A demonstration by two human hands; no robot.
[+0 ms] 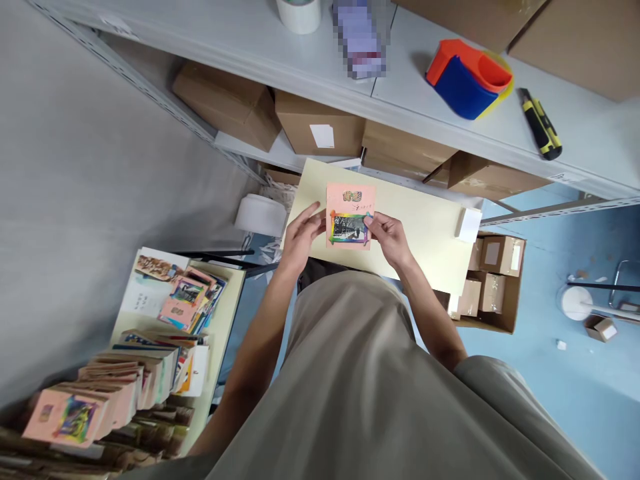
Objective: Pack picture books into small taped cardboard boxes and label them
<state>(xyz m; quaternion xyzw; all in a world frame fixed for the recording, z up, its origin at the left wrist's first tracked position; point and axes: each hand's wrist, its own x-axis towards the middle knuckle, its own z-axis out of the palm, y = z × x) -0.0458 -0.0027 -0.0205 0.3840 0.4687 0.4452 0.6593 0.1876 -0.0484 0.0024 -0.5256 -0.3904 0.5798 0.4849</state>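
Grey wall and blue floor (550,393) frame a narrow storeroom corner seen from above. Nearest, at lower left, a small side table (227,313) carries rows of pink booklets (100,400) packed upright and a looser heap of the same booklets (187,300) lying flat behind them. Past the person's grey shirt, both forearms reach forward over a pale yellow board (425,227) that serves as a work surface. The left hand (300,233) is partly closed, thumb and fingers pinching the left edge of a pink booklet (350,215); the right hand (387,235) is likewise curled, fingertips gripping the booklet's lower right edge. The booklet sits between the two hands, cover up, over the middle of the board, showing a rainbow-bordered dark picture; whether it rests on the board or is held just above it cannot be told. A small white block (470,225) lies at the board's right end. Beside the board on the right an open carton (500,280) holds small boxes. Farther off, brown cartons (320,123) sit under a grey shelf (575,113), and on top of that shelf lie a red and blue tape dispenser (467,77), a yellow and black utility knife (540,123) and a white roll (299,13).
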